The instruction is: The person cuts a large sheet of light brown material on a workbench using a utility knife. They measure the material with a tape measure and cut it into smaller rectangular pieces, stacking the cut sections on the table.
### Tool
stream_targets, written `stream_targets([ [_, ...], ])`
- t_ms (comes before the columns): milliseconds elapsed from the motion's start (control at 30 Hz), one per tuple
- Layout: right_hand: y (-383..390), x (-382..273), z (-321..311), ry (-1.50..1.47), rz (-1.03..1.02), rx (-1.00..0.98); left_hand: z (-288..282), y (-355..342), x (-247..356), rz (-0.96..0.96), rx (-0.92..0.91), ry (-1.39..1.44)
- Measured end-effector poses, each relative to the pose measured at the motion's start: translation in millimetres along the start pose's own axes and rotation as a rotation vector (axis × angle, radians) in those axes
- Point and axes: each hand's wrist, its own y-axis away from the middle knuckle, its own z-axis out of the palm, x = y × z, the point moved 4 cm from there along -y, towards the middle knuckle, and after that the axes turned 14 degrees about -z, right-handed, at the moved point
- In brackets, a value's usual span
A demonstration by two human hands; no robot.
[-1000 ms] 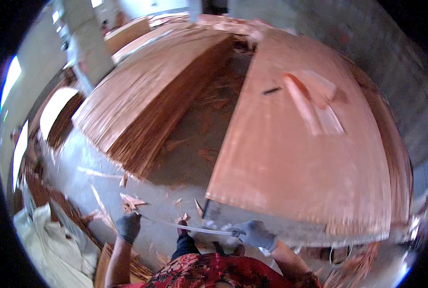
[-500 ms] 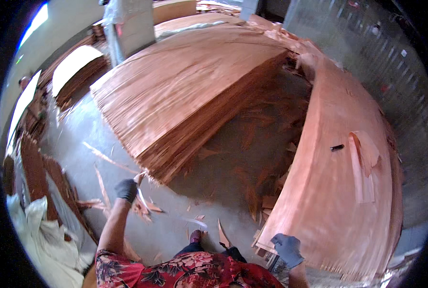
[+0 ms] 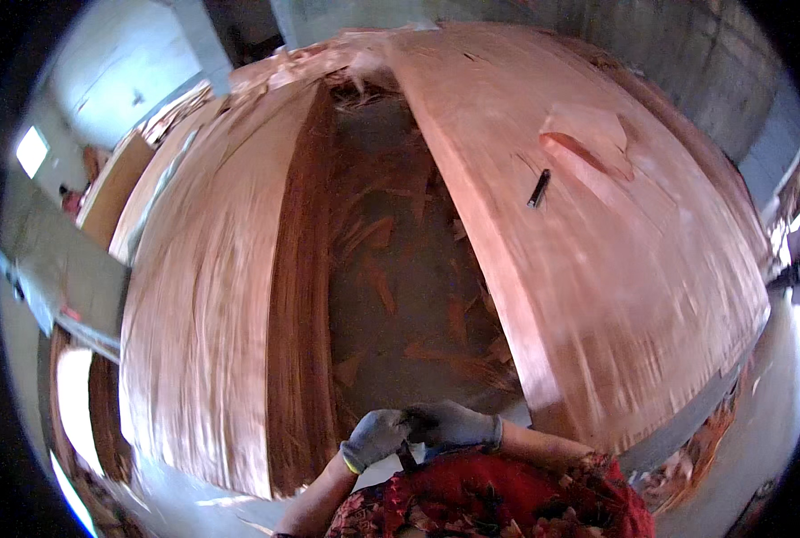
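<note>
My left hand (image 3: 376, 440), in a grey glove, is closed in front of my body. Against it rests my right hand (image 3: 456, 424), also gloved and closed, with dark smudges over its fingers. A narrow dark piece (image 3: 407, 455) shows just below where the hands meet; what it is and which hand grips it I cannot make out. To the left stands a tall stack of thin wood veneer sheets (image 3: 207, 296). On the right is another veneer stack (image 3: 615, 269). A small black tool (image 3: 539, 188) lies on it, beside a curled loose piece of veneer (image 3: 588, 157).
Between the stacks runs a strip of grey floor (image 3: 391, 332) strewn with veneer scraps (image 3: 377, 233). More torn veneer (image 3: 678, 475) lies on the floor at the lower right. A grey pillar (image 3: 64, 255) stands at the left. Behind is a concrete wall (image 3: 687, 72).
My view has turned to the right. My left hand has left the left stack's near corner, and my right hand has left the right stack's edge. They now meet before my body.
</note>
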Motion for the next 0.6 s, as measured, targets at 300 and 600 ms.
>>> stream_targets([
  [300,-108,27,-102,0.294,-0.004,-0.022,-112,-96,-57,-0.537,-0.136,0.117],
  [600,-135,68,-284,0.050,0.294,0.800,-207,-291,-130,-0.219,0.159,0.174],
])
